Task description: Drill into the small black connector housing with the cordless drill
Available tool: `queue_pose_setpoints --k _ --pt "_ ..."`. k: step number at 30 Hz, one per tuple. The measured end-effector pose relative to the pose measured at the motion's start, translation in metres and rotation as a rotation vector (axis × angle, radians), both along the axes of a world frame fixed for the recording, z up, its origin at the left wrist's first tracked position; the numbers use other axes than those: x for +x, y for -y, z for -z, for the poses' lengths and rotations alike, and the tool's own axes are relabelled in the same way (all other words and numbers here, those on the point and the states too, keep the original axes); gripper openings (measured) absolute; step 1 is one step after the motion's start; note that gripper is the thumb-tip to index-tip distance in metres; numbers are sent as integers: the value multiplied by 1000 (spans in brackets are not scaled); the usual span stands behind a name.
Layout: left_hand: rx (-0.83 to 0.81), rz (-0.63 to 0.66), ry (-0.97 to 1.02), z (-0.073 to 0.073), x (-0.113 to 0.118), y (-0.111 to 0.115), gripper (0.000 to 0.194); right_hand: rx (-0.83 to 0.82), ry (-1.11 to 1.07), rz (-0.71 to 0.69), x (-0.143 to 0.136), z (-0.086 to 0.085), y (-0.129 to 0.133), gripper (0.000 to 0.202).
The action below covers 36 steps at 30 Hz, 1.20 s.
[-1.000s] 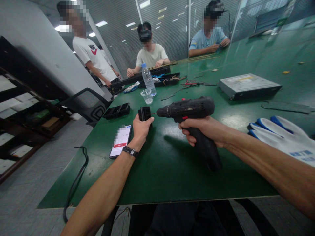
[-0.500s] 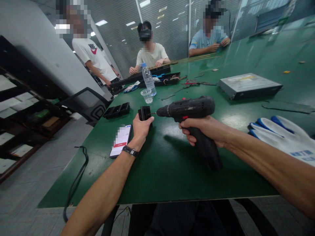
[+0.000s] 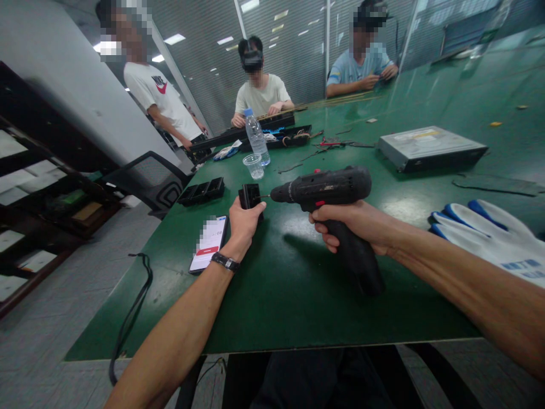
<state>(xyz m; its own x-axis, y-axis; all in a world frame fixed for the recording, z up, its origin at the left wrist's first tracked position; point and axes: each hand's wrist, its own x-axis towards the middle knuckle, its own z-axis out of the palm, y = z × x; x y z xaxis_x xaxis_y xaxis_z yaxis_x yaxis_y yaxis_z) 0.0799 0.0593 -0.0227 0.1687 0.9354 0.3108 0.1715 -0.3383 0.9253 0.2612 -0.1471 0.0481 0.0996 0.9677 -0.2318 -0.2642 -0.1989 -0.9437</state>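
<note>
Over tbl point(image 3: 264, 307), drill point(image 3: 332, 186) in RH point(image 3: 357, 218)

"NIKE" point(image 3: 158, 80) on white T-shirt point(image 3: 164, 99), blurred print point(image 3: 521, 265) on white glove point(image 3: 504, 241)

The drill point(image 3: 327, 186) is black with little red spots. The small part point(image 3: 251, 197) in front of it is black, and so is the near tray point(image 3: 202, 192). The phone point(image 3: 208, 245) has a white screen with a red bar. The bench point(image 3: 276, 309) is dark green. The near glove point(image 3: 489, 241) is white with blue edges and blue print. The bottle point(image 3: 258, 141) is clear with a blue cap point(image 3: 248, 112). The flat box point(image 3: 432, 147) is silver on top and black in front.
</note>
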Motion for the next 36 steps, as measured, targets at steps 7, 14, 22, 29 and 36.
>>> queue_pose_setpoints --k 7,14,22,29,36 --pt "3 -10 -1 -1 1 2 42 6 -3 0 1 1 0 16" --pt "9 -7 -1 -1 1 1 42 17 -16 -15 2 1 -1 15" --pt "15 -5 4 0 0 0 42 28 -17 -15 2 1 0 16" --pt "25 -8 0 3 0 -3 43 23 -18 -13 2 1 1 16" --pt "24 -2 9 3 0 -2 42 21 -11 -10 2 2 0 16"
